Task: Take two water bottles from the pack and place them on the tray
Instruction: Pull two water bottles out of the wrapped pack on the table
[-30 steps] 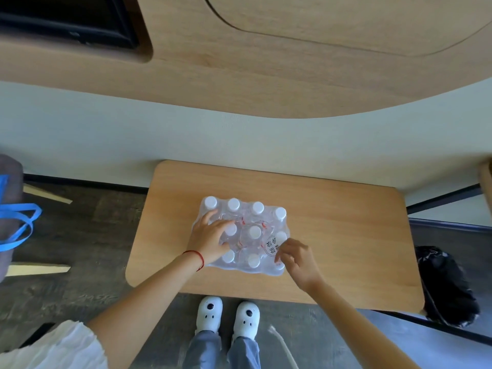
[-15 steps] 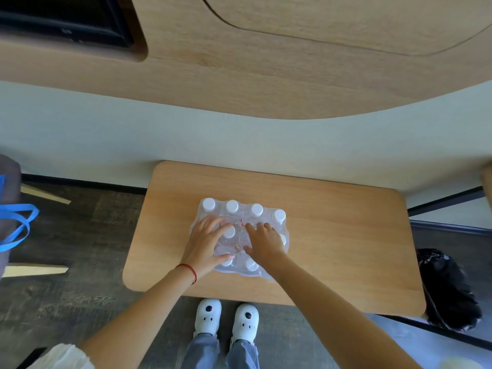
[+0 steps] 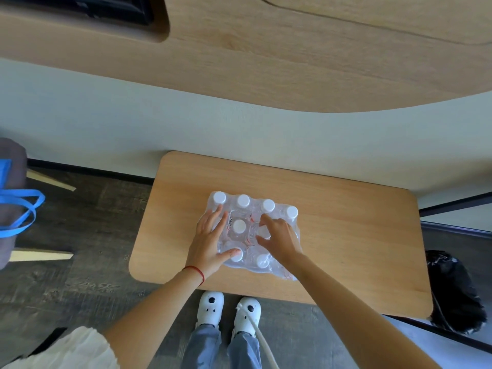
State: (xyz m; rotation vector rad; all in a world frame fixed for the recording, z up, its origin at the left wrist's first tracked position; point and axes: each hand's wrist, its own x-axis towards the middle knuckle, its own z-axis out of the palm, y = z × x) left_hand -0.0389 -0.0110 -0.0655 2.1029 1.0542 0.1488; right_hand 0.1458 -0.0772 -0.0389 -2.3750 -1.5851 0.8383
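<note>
A shrink-wrapped pack of water bottles (image 3: pixel 245 209) with white caps stands on the small wooden table (image 3: pixel 346 235), left of its middle. My left hand (image 3: pixel 210 241) lies flat on the pack's left side, fingers spread over the plastic. My right hand (image 3: pixel 279 235) rests on the pack's right half with fingers curled down into the wrap around a bottle cap. Whether those fingers pinch the film or a bottle is hidden. No tray is in view.
A wall and a wood panel (image 3: pixel 292 62) stand behind the table. A grey bag with blue straps (image 3: pixel 13 209) sits at the far left. A black bag (image 3: pixel 452 288) lies on the floor to the right. My white shoes (image 3: pixel 229 310) are under the table's front edge.
My right hand came from the pack's near right corner onto its top, then shifted slightly right. My left hand stayed on the left side, fingers spreading flatter.
</note>
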